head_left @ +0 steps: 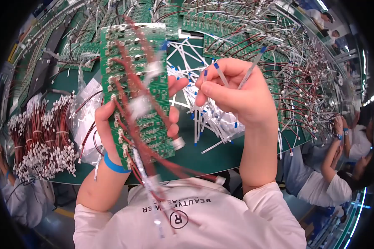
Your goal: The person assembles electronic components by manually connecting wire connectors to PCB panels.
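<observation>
My left hand point(107, 126), with a blue band at the wrist, grips a long green circuit board panel point(153, 128) upright, thumb at its left edge and fingers at its right. Dark red wire leads point(131, 76) with white plugs hang across the panel and down past its lower end, smeared by motion. To the right, my right hand point(245, 93) is closed around a few white flat ribbon cables point(248, 74) with blue ends, the thumb pinched toward the forefinger. Behind the hands lies a loose heap of similar ribbon cables point(214, 124) on the green tabletop point(195, 161).
Bundles of red-black wires point(39, 137) with white plugs lie at the left, beside a clear plastic bag point(89, 135). More wired circuit boards point(224, 35) cover the back and right of the table. Other people point(334, 182) sit at the right; another person point(25, 199) is at the left edge.
</observation>
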A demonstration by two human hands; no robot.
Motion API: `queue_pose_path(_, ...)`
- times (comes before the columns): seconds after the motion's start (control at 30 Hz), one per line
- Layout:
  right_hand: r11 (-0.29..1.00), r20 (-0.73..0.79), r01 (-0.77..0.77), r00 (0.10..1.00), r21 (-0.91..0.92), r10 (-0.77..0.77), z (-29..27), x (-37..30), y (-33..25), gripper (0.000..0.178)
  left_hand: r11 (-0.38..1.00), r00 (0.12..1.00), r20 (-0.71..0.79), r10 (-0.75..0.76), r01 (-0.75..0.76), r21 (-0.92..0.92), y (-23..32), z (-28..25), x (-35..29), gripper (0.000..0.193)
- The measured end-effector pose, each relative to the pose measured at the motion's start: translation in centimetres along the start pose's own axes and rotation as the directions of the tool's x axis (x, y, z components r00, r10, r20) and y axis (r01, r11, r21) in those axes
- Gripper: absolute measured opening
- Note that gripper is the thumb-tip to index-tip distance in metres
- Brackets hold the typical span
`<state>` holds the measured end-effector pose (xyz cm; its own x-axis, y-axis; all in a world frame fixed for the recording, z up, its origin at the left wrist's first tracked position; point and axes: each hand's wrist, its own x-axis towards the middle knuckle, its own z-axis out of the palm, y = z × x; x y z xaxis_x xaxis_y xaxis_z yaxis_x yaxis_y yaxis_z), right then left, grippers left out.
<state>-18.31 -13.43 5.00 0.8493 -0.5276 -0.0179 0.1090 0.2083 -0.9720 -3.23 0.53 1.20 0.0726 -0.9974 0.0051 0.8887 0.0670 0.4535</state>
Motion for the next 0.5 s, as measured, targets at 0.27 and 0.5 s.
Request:
queue_pose_path(0.27, 0.983, -0.145, 0.063, 0.985, -0.172, -0.088, 2.2, -0.5, 1.6, 0.011, 0.995, 0.988, -0.152, -0.021, 0.035, 0.091, -0.7, 0.0, -0.4, 0.061)
queue_pose_path(0.5, 0.817, -0.100, 0.099, 0.977, -0.568, -0.188, 4.9, -0.7, 2.6, 0.007, 0.993, 0.987, -0.162, -0.023, 0.042, 0.113, -0.6, -1.1, -0.5, 0.068)
